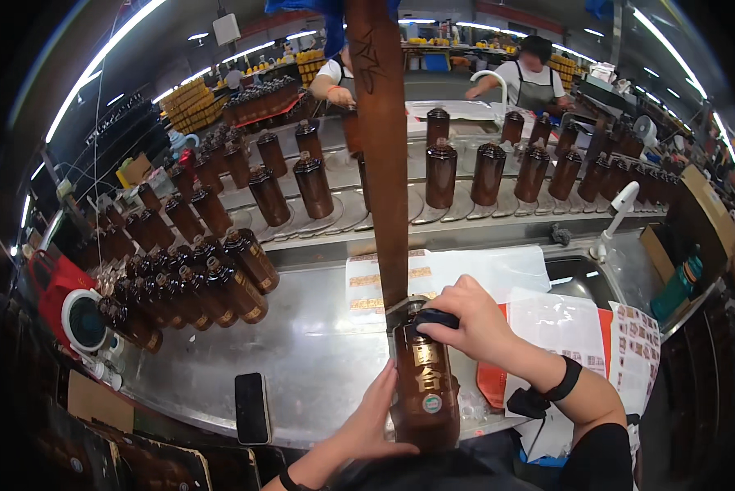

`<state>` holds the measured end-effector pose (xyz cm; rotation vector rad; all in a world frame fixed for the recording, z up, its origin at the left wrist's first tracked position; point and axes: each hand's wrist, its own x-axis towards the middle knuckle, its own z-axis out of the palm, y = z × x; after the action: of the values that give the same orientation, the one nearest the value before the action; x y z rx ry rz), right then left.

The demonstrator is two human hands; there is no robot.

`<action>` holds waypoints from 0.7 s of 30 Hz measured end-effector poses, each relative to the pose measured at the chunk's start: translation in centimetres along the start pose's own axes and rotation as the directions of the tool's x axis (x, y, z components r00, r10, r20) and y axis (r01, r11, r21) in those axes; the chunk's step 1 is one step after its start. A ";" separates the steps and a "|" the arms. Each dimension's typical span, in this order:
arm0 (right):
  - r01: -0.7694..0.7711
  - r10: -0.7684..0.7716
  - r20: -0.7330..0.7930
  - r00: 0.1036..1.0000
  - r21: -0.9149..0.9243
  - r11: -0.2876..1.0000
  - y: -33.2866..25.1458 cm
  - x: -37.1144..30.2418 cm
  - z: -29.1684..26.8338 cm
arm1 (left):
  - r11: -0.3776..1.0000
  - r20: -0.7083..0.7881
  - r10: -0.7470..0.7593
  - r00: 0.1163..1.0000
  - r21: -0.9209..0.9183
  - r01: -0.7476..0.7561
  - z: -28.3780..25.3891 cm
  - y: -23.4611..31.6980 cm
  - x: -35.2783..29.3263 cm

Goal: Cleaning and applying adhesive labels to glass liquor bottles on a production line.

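Observation:
A brown glass bottle with gold characters and a small round sticker stands in front of me at the table's near edge. My left hand holds its lower left side, thumb near the base and fingers along the side. Over the bottle's shoulder, my right hand is closed round a small dark pad, pressing it to the glass near the neck. The far end of the pad and the bottle's neck are partly hidden by my fingers. Sheets of gold and brown labels lie just beyond the bottle.
A brown upright post rises before me. Several brown bottles crowd the left; others ride a conveyor across the far side. A phone lies left, a sink and white tap right. Two people work opposite.

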<state>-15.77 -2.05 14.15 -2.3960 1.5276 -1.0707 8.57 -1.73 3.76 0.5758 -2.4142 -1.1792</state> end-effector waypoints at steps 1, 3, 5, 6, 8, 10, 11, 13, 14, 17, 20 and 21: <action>0.024 -0.036 -0.098 0.995 -0.120 0.993 0.7 0.3 -0.1 | 0.999 -0.026 -0.008 1.000 0.051 0.010 0.4 0.1 -0.3; 0.376 -0.368 0.074 0.927 -0.154 0.914 -1.0 -1.7 0.7 | 0.999 -0.061 0.010 0.998 0.040 -0.007 1.5 0.1 -0.6; 0.558 -0.558 0.003 0.830 -0.030 0.829 -3.1 -3.6 1.6 | 0.999 -0.105 0.032 0.994 0.034 -0.028 2.2 -0.3 -0.5; 0.442 -0.450 0.151 0.880 0.084 0.893 -3.1 -3.4 1.8 | 1.000 -0.130 0.022 0.991 0.025 -0.019 2.5 -0.4 -0.4; 0.231 -0.279 0.244 0.929 0.210 0.950 -3.1 -3.0 2.0 | 0.998 -0.181 0.015 0.983 0.057 -0.005 3.0 -0.6 -0.5; -0.025 -0.001 0.191 0.982 0.138 0.990 -0.2 -0.2 1.1 | 0.998 -0.199 0.029 0.980 0.062 -0.017 3.1 -0.6 -0.5; -0.092 0.091 0.061 0.994 0.006 0.996 0.9 0.9 0.7 | 0.998 -0.217 0.031 0.976 0.067 -0.016 3.1 -0.6 -0.6; 0.065 -0.103 -0.151 0.983 -0.239 0.969 1.5 0.9 0.6 | 0.995 -0.252 0.056 0.966 0.092 -0.034 3.0 -0.6 -0.6; 0.242 -0.249 -0.011 0.968 -0.207 0.948 1.1 0.0 0.8 | 0.993 -0.251 0.053 0.967 0.112 -0.025 3.0 -0.6 -0.7; 0.550 -0.553 0.003 0.833 -0.097 0.829 -3.0 -5.0 2.5 | 0.991 -0.253 0.061 0.966 0.127 -0.029 2.8 -0.9 -0.6; 0.388 -0.407 0.213 0.888 0.128 0.913 -3.2 -6.0 2.9 | 0.992 -0.251 0.064 0.966 0.121 -0.035 3.0 -0.9 -0.6; 0.278 -0.329 0.287 0.900 0.205 0.939 -2.8 -5.7 2.7 | 0.992 -0.241 0.058 0.969 0.121 -0.030 3.0 -0.9 -0.6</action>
<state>-13.43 3.37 10.49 -2.5898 0.9496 -0.7625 7.71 -0.05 1.22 0.6581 -2.2826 -0.8955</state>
